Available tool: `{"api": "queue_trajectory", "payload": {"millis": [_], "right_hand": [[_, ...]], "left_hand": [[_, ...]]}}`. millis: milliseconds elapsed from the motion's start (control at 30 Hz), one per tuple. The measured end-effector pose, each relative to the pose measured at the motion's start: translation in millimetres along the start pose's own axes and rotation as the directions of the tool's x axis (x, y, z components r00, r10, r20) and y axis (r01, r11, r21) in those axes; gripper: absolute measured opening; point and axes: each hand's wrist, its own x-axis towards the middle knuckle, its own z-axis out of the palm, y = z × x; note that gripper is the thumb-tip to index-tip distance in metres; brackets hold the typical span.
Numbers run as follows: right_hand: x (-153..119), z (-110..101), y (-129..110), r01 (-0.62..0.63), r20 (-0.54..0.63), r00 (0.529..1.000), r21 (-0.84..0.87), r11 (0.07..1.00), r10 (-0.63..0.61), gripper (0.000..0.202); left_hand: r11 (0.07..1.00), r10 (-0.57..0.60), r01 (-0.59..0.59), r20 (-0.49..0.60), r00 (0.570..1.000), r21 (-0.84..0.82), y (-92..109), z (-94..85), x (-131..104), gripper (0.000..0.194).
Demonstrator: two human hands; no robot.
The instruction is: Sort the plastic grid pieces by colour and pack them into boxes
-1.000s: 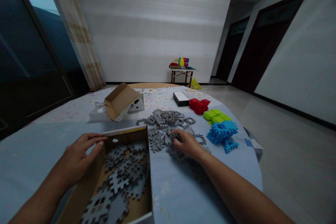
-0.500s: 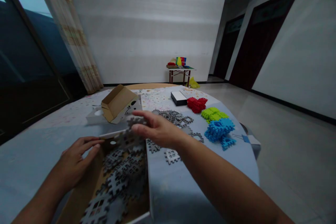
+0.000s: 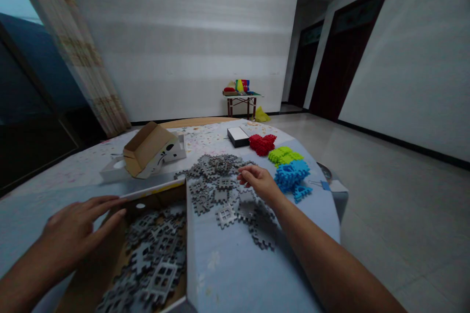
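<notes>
My left hand (image 3: 79, 227) holds the far left corner of an open cardboard box (image 3: 187, 249), its fingers along the rim and its thumb over the inner side. Grey toothed plastic tiles (image 3: 161, 274) lie jumbled in the box, some with square window openings. My right hand (image 3: 255, 178) is over the right side of a spread of loose grey tiles (image 3: 220, 166) on the table. Its fingers are loosely bent and a little apart, with no tile visible between them. The forearm hides part of the tiles beneath it.
Red tiles (image 3: 262, 144), green tiles (image 3: 284, 155) and blue tiles (image 3: 292, 175) are stacked along the table's right side. A black-and-white box (image 3: 238, 137) stands behind. Beyond the left hand is an open white carton (image 3: 149, 151). A small table (image 3: 242, 95) stands by the wall.
My right hand has moved right, from above the box to the loose tiles on the table. The grey tiles it held are out of its fingers. My left hand stays at the box corner.
</notes>
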Motion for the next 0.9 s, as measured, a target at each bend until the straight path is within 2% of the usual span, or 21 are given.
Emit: {"api": "queue_trajectory", "payload": {"millis": [67,133,233,333,433,533,667,767,900], "right_hand": [[1,-2,9,0.008,-0.03,1.0,0.029,1.0,-0.007,0.024],[3,-2,14,0.022,-0.047,0.999,0.052,0.998,-0.019,0.024],[4,-4,16,0.044,-0.061,0.997,0.071,0.997,-0.039,0.025],[3,-9,18,0.059,-0.063,0.997,0.075,0.995,-0.054,0.027],[2,-15,20,0.059,-0.089,0.995,0.059,0.997,-0.053,0.028],[3,-19,23,0.063,-0.105,0.993,0.047,0.997,-0.058,0.029],[4,-20,26,0.068,-0.096,0.993,0.03,0.997,-0.065,0.028],[3,-19,28,0.072,-0.069,0.995,0.009,0.997,-0.071,0.025],[3,-19,30,0.08,-0.041,0.996,-0.028,0.996,-0.081,0.022]], "left_hand": [[0.994,0.105,-0.106,0.051,0.993,0.033,29,-16.6,5,0.04],[0.975,0.221,-0.223,0.121,0.968,-0.001,72,-31.7,7,0.04],[0.907,0.421,-0.398,0.243,0.874,-0.137,146,-43.3,5,0.039],[0.863,0.504,-0.459,0.402,0.764,-0.21,210,-38.2,0,0.042],[0.881,0.465,-0.436,0.497,0.733,-0.182,255,-19.4,-4,0.058],[0.914,0.386,-0.385,0.574,0.723,-0.129,281,3.2,-6,0.079],[0.947,0.289,-0.311,0.643,0.709,-0.084,300,22.1,-7,0.1],[0.957,0.265,-0.276,0.638,0.723,-0.086,305,27.4,-5,0.089],[0.958,0.278,-0.263,0.591,0.758,-0.114,302,32.7,0,0.069]]}}
